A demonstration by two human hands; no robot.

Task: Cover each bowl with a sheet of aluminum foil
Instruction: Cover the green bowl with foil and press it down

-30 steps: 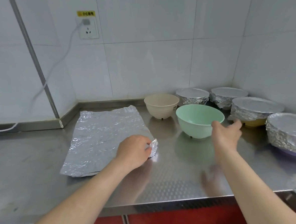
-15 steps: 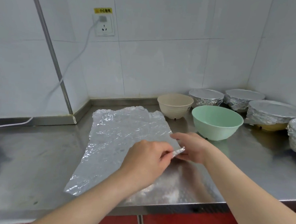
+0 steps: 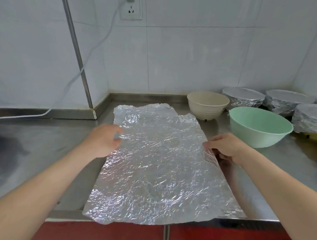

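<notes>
Foil sheet (image 3: 156, 166) flat on the steel counter (image 3: 40, 149), a hand on each side!

Its near edge hangs over the counter lip, above the red cabinet front (image 3: 109, 235). The right hand (image 3: 228, 148) pinches the foil's right edge; the left hand (image 3: 104, 140) is at the left edge, blurred, so its grip can't be told. Far right stand an uncovered green bowl (image 3: 259, 126) and beige bowl (image 3: 207, 104), then the foil-covered bowls (image 3: 242, 96). Behind are white tiles and a socket (image 3: 131, 8).

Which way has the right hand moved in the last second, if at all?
Yes. The right hand has left the rim of the green bowl and drawn back leftward; it now grips the right edge of the foil sheet.
</notes>
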